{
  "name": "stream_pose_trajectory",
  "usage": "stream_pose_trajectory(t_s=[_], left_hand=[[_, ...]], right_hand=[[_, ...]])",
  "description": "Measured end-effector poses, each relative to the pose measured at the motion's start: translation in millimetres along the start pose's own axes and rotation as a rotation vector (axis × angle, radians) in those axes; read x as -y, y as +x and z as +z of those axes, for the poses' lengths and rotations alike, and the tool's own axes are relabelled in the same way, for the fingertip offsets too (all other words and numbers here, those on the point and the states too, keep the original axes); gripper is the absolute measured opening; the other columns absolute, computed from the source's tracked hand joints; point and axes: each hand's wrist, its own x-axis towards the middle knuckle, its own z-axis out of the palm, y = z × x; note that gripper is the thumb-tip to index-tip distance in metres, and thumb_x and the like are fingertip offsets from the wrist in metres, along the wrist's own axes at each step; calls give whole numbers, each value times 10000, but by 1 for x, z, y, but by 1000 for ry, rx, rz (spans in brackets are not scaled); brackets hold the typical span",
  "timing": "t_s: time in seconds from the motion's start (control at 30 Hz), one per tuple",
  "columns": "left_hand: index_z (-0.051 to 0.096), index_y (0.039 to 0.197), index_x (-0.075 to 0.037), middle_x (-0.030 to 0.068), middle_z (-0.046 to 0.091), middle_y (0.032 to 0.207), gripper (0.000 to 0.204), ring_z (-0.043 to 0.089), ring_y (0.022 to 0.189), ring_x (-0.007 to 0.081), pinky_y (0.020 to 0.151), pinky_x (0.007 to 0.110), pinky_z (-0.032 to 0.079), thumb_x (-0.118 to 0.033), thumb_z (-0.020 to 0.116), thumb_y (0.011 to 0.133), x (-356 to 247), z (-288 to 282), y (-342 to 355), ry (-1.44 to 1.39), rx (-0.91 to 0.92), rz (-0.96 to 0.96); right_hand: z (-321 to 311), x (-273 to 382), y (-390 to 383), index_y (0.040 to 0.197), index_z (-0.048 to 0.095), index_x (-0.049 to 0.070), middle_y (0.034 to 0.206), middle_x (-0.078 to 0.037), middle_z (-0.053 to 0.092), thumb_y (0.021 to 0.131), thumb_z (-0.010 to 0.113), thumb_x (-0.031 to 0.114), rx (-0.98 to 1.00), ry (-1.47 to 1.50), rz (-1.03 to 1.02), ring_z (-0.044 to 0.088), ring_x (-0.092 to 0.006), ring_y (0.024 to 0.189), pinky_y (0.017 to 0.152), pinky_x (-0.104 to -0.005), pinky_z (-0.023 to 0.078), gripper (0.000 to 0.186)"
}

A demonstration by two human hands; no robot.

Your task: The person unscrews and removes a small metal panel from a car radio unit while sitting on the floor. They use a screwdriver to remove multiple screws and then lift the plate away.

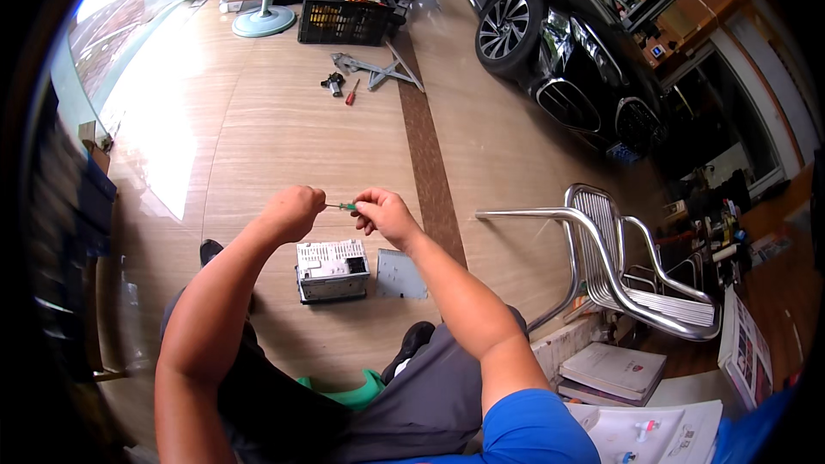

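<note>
The tiled floor (301, 137) lies open ahead, left of its brown strip (427, 133). Your forearms (225, 292) converge beyond the silver metal box (333, 262). Your left hand (294, 211) is fisted at the shaft's end, contents hidden; your right hand (384, 213) pinches the green-handled screwdriver (348, 206), long axis crosswise, shaft pointing left.

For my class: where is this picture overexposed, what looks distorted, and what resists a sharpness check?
Head view: daylight glare washes the glossy beige tiled floor white toward the left; head view: fisheye distortion makes the shiny black car lean, with black corners; head view: the slim green-handled metal tool is too small to judge.
</note>
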Motion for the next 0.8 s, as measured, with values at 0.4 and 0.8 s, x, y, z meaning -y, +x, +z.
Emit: stream_pose_trajectory(t_s=[0.4, 0.8], left_hand=[[651, 917, -29, 182, 688, 926, 223, 657, 924, 387, 786, 478, 519, -229, 569, 971, -21, 9, -5, 58, 58, 90], [684, 951, -21, 209, 681, 945, 243, 644, 921, 402, 818, 469, 512, -253, 609, 943, -7, -10, -8, -69, 34, 9]], right_hand=[[-3, -16, -26, 1037, 678, 10, 817, -97, 704, 907, 644, 155, 126, -523, -138, 647, -170, 761, 732, -318, 520, 198], [-28, -10, -52, 1097, 641, -11, 889, -114, 725, 942, 606, 154, 9, -613, -4, 675, -154, 744, 704, -308, 548, 229]])
